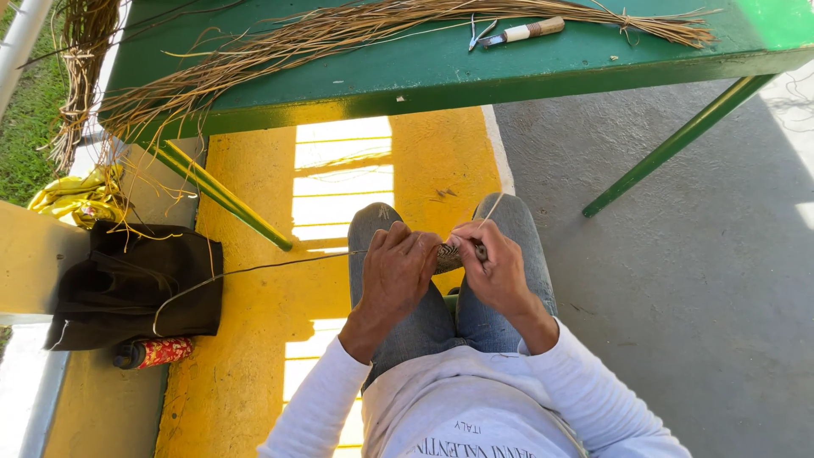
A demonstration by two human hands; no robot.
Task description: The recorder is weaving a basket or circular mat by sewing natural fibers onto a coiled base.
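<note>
Head view, looking down at the lap: the left hand [397, 270] and right hand [494, 267] meet over the knees, each grip closed on a small woven piece [448, 256] held between them. The right fingers also pinch a pale fibre strand [493, 206] rising from it. A long dark strand [254, 270] trails left toward a black bag [136, 284]. Beyond the knees, the green tabletop [424, 59] carries a bundle of dry fibres [339, 30], a knife [526, 33] and small pliers [479, 32].
</note>
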